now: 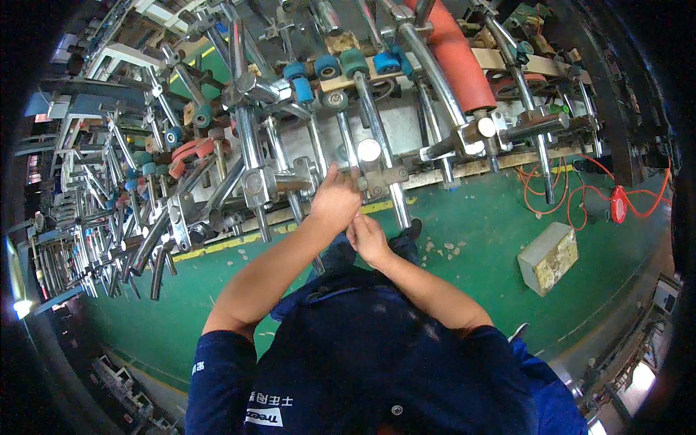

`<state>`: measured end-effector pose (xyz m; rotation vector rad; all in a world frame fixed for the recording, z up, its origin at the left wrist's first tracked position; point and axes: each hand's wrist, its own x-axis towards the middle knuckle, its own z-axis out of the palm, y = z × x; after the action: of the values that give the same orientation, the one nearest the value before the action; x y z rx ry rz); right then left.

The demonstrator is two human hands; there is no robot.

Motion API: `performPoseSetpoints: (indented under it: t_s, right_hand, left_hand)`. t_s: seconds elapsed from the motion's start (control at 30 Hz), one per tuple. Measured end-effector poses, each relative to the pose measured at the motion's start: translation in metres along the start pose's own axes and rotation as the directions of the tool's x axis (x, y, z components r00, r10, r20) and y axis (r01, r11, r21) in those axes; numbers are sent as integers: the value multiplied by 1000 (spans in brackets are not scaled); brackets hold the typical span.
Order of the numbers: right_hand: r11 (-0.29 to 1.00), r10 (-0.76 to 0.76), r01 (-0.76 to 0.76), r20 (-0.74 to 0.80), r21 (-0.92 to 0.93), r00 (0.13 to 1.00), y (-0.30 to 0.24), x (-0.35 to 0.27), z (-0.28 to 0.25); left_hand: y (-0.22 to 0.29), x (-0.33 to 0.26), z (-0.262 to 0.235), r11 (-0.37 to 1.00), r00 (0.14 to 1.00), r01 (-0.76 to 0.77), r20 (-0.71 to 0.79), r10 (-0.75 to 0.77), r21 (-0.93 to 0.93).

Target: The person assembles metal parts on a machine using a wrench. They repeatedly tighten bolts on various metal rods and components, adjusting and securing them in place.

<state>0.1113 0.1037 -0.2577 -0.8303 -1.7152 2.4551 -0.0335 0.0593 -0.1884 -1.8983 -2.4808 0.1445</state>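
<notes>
The clamp block (377, 176) sits on a steel rod (377, 138) at the picture's centre, just above the hands. The rod's long axis runs from 11 o'clock down to 5 o'clock. The left hand (335, 199) is closed on the block's left end; its fingertips hide what they pinch. The right hand (368, 238), at 5 o'clock from the left, is curled, but whether it holds anything cannot be told. A red roller (457, 58) lies at 1 o'clock, a yellow block (549, 257) on the green floor (471, 239) at 4 o'clock.
</notes>
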Motion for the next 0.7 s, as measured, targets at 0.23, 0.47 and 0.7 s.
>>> performPoseSetpoints:
  t_s: [0.23, 0.47, 0.7]
  right_hand:
    - [982, 191, -191, 54, -13, 980, -49, 13, 1]
    - [986, 137, -127, -92, 107, 986, -12, 10, 17]
    - [968, 124, -153, -153, -199, 980, -21, 9, 9]
  left_hand:
    - [-4, -82, -102, 963, 994, 35, -87, -60, -268]
    - [4, -224, -123, 799, 837, 434, -141, -529, -416]
    - [-46, -238, -186, 929, 724, 276, -583, -369, -245]
